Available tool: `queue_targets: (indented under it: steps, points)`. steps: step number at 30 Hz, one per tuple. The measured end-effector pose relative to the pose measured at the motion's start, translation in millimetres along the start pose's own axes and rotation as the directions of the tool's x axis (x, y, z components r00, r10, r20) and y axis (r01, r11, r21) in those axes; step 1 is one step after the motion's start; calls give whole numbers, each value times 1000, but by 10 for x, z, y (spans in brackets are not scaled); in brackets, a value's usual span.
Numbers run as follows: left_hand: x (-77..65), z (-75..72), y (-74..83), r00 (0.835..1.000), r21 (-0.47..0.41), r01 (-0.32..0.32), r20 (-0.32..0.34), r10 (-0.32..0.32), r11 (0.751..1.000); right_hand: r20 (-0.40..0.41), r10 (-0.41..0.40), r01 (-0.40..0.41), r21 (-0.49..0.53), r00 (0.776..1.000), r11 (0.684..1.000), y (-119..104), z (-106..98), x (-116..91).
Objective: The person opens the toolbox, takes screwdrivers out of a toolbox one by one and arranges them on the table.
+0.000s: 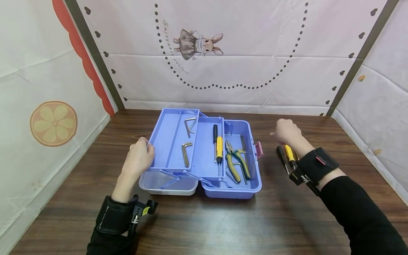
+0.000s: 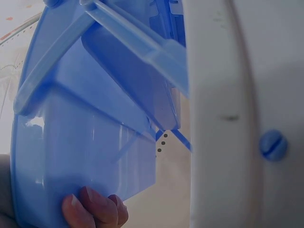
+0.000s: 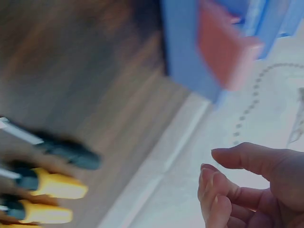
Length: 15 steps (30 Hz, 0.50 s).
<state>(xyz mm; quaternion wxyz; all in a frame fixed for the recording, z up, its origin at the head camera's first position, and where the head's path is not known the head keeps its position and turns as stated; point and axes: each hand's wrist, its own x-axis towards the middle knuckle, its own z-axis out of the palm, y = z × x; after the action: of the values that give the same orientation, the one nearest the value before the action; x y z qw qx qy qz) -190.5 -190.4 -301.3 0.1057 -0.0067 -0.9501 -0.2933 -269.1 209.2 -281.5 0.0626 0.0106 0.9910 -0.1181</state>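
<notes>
Toolbox [image 1: 232,194], blue, standing unfolded mid-counter [image 1: 236,230]. Its left tray [image 1: 165,138] holds L-shaped hex keys [image 1: 185,156]; the middle tray [image 1: 205,141] holds one black screwdriver [image 1: 215,132] and one yellow screwdriver [image 1: 219,147]; the deeper right compartment [image 1: 236,129] holds pliers [image 1: 232,168] and more keys. A pink latch [image 1: 259,149] juts from the right side. The left hand [image 1: 138,156] grips the left tray's outer edge, fingers curled beneath it. To the right, apart from the box, loose screwdrivers [image 1: 289,154] with black and yellow handles lie on the counter. Near them hangs the right hand [image 1: 288,131], fingers loosely bent, thumb apart, pinching nothing visible. The work looks partway along: several tools are inside, those screwdrivers are outside, and the trays stand spread open.
</notes>
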Motion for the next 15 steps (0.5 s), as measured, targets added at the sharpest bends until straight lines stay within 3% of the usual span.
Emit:
queue_targets:
  steps: [6,15]
  points:
    - [1,-7,4,1000,-1,5,3,-5,1000,-77,-73,74,12,994,997,-386,-124,-23]
    - [0,3,4,1000,-11,2,-1,-2,1000,-88,-142,143,17,986,990,-983,-104,31]
